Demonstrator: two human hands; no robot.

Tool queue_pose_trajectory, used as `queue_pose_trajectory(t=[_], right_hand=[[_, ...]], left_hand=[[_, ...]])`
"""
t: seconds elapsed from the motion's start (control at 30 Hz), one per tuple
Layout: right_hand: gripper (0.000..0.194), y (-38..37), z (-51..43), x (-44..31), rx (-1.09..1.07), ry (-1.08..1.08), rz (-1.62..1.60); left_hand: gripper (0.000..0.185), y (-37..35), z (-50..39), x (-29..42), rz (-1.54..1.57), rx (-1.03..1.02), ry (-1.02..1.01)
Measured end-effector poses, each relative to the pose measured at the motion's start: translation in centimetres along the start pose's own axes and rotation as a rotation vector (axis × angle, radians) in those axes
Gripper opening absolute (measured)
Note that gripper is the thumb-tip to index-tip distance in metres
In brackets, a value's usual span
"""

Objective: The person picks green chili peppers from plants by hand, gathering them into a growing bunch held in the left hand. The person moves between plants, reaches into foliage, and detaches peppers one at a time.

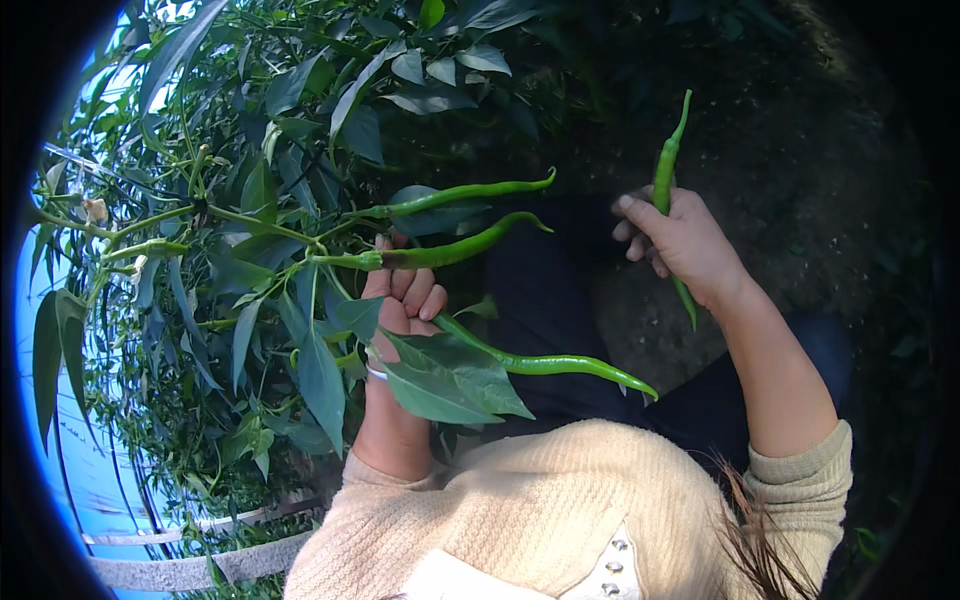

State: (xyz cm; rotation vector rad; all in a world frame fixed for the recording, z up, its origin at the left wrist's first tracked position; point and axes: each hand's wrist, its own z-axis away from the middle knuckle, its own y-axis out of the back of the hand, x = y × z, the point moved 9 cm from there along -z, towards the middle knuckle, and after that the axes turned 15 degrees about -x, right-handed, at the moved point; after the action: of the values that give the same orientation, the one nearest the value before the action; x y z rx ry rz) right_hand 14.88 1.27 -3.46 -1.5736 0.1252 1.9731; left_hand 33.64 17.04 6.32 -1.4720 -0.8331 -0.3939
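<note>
My right hand (671, 232) holds a long green chili pepper (665, 169) between thumb and fingers, its stem pointing up in the picture. My left hand (409, 292) is among the leaves of a pepper plant, its fingers curled beside a green pepper (555, 364) that emerges from below them; leaves partly cover the palm and wrist. Just above the left fingers, a pepper with a dark patch (457, 251) hangs from the branch (259, 223). Another slim green pepper (472, 193) lies above that one in the picture. Whether the left fingers grip the lower pepper's stem is unclear.
Dense pepper foliage (300, 82) fills the left and top. A smaller pepper (150, 249) and withered flowers are at far left. Pale curved bands (202, 566) run at the lower left. Shaded soil (795, 195) lies at the right, with my dark-trousered legs (547, 300) below my hands.
</note>
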Motion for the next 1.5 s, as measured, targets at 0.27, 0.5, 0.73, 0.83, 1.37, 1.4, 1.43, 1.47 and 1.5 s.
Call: queue_pose_trajectory(t=[0.27, 0.5, 0.73, 0.83, 1.37, 1.4, 1.43, 1.47, 1.5], right_hand=[[0.029, -7.5, 3.0, 1.4, -0.599, 0.046, 0.231], [0.019, 1.3, 3.2, 0.8, 0.158, 0.028, -0.151], [0.021, 4.6, 3.8, -0.6, 0.273, 0.137, -0.249], [0.021, 4.0, 3.4, -0.6, 0.257, 0.149, -0.266], [0.019, 4.9, 3.6, -0.5, 0.264, 0.155, -0.302], [0.021, 5.1, 3.8, -0.7, 0.266, 0.169, -0.285], [0.024, 5.3, 4.2, -0.8, 0.295, 0.165, -0.272], [0.024, 5.5, 4.5, -0.9, 0.315, 0.151, -0.268], [0.022, 4.6, 4.0, -1.4, 0.271, 0.182, -0.264]], left_hand=[[0.035, 1.3, -3.7, -9.3, -0.135, 0.294, 0.145], [0.041, 3.1, -17.4, -11.1, -1.021, 0.193, -0.079], [0.044, 13.3, -23.5, 1.0, -0.81, 0.755, -0.436], [0.044, 12.2, -25.2, 3.5, -0.793, 0.597, -0.432], [0.044, 6.1, -27.4, 1.6, -0.975, 0.178, -0.359], [0.044, 6.1, -27.3, 1.9, -0.963, 0.172, -0.364], [0.044, 6.4, -27.2, 2.3, -0.944, 0.172, -0.365], [0.044, 6.4, -26.6, 2.8, -0.925, 0.171, -0.374], [0.044, 7.1, -26.2, 3.4, -0.895, 0.169, -0.373]])
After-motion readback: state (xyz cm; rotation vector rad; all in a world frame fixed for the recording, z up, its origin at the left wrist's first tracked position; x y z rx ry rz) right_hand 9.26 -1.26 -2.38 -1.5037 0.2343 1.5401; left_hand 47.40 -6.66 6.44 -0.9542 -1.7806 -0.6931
